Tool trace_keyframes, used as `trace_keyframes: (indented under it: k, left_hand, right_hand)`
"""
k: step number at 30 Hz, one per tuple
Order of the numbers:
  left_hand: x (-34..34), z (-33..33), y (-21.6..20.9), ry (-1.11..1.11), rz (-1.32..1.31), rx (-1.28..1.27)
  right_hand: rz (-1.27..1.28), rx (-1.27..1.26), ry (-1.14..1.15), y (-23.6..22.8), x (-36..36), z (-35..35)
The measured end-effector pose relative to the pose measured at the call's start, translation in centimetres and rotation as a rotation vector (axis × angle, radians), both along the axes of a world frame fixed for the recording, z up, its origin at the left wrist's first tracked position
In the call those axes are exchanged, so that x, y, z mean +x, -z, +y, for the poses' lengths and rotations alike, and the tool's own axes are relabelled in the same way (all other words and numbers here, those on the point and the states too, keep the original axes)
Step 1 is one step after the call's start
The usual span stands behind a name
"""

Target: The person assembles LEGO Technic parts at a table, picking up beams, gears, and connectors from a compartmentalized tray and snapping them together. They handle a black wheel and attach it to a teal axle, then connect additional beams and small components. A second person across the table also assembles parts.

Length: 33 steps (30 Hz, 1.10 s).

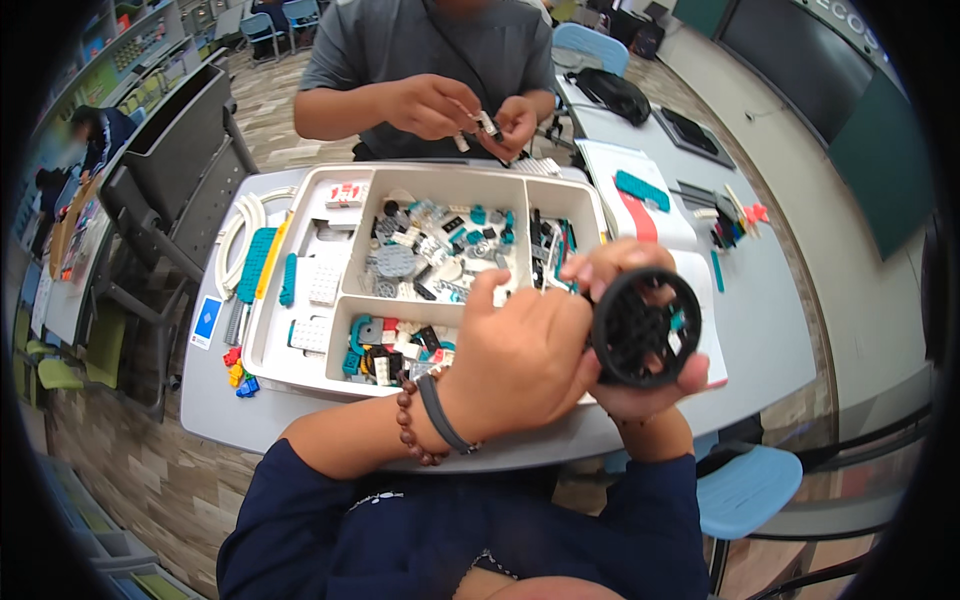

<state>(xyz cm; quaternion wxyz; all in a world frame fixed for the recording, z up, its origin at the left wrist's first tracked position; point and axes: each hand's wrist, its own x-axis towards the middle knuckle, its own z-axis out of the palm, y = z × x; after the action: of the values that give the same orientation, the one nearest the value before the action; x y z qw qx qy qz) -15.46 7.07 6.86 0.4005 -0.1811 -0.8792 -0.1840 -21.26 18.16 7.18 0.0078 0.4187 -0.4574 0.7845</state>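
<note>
Currently one black wheel point(640, 324) grasped by right fingers point(622, 255); left fingers point(488, 290) bent beside it, grip unclear.

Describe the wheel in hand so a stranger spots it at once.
Start at the big white compartment tray. By its right end, the wearer's right hand holds the black wheel, left hand alongside. Unlike the flat grey round piece in the tray, it is a thick ring with a see-through lattice middle.
</note>
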Motion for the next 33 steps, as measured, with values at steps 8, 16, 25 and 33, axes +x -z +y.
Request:
trace_keyframes:
  k: [8,16,25,33]
  left_hand:
    - [-0.1,0.0,0.2,0.072,0.12,0.048]
    - [-0.8,-0.2,0.7,0.163,0.178,0.08]
    - [0.4,-1.1,-0.8,0.058,-0.056,0.004]
    - [0.0,-1.2,-0.4,0.181,-0.042,0.037]
  right_hand:
    - [-0.019,0.019,-0.024,-0.2,0.7,0.3]
    - [-0.245,-0.04,-0.075,-0.8,1.6,-0.4]
    - [-0.38,0.167,-0.073,-1.3,1.3,1.3]
    - [-0.361,0.158,-0.132,-1.6,1.3,1.0]
